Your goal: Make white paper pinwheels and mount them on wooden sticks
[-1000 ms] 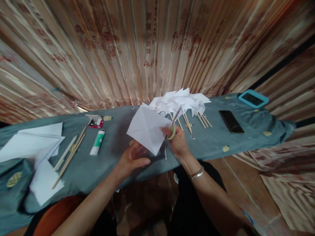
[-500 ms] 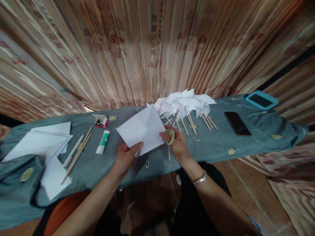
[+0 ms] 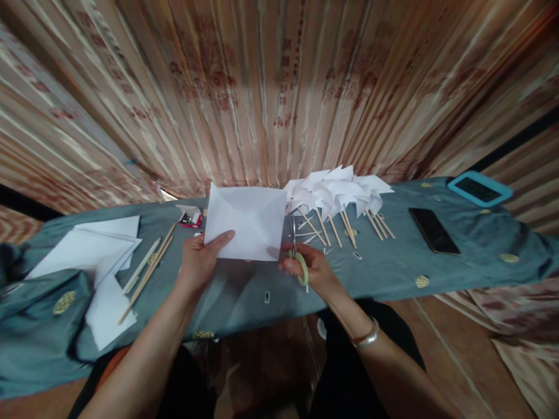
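Paper sheet [image 3: 251, 218], white and four-cornered, held up over the middle of the tabletop [image 3: 379, 265], face toward the camera, with creases crossing near its centre. Left hand [image 3: 198, 263]: fingers gripping the sheet near its lower left corner, thumb on the front, the rest mostly hidden. Right hand [image 3: 315, 266]: fingers closed around the light green handle of scissors [image 3: 294, 235], blades pointing away, just beside the sheet's right edge. Contact between right fingertips and the lower right corner: impossible to tell. Silver bracelet [image 3: 367, 334] on the right wrist.

Beyond the scissors, a cluster of white paper pinwheels [image 3: 334, 192] on wooden sticks [image 3: 348, 228], with thin paper scraps [image 3: 311, 237] near the blades. Farther right, a dark phone [image 3: 434, 231] and, near the back edge, a blue-framed device [image 3: 479, 189]. Left of the sheet, a small open red box [image 3: 191, 217] of metal bits. Next, two thin wooden rods [image 3: 146, 280], a whitish pen-like stick [image 3: 142, 266] and overlapping loose pages [image 3: 94, 244], partly hidden by a raised fold of grey-green cloth [image 3: 43, 326]. Behind everything, a patterned curtain [image 3: 257, 87].
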